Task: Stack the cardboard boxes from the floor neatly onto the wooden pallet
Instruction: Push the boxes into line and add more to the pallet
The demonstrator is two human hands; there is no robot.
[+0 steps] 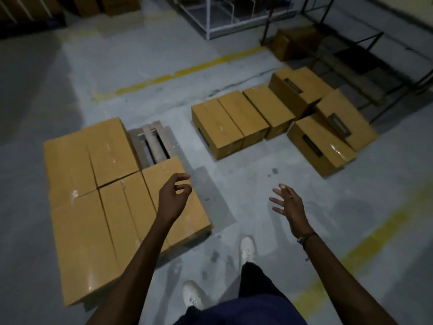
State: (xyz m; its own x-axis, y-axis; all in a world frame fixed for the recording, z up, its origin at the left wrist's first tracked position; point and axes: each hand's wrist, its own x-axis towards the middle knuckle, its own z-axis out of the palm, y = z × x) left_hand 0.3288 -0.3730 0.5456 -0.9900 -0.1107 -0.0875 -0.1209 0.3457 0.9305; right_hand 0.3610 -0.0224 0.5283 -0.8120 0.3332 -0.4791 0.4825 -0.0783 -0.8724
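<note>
Currently between boxes: left hand [174,199] loosely curled, right hand [289,204] spread, both holding nothing. Wooden pallet [152,143] carries one layer of stacked boxes [93,184], one slot bare at its far right corner. Floor boxes [234,125] lie right of the pallet, farther ones tumbled. Next: walk over, grab nearest. Beyond them a metal rack [365,73]; path looks unobstructed.

Grey concrete floor [246,179] with yellow lines; wooden slatted pallet [152,141] at left, loaded with tan cardboard boxes [93,174]; more tan cartons [257,118] on floor at right
</note>
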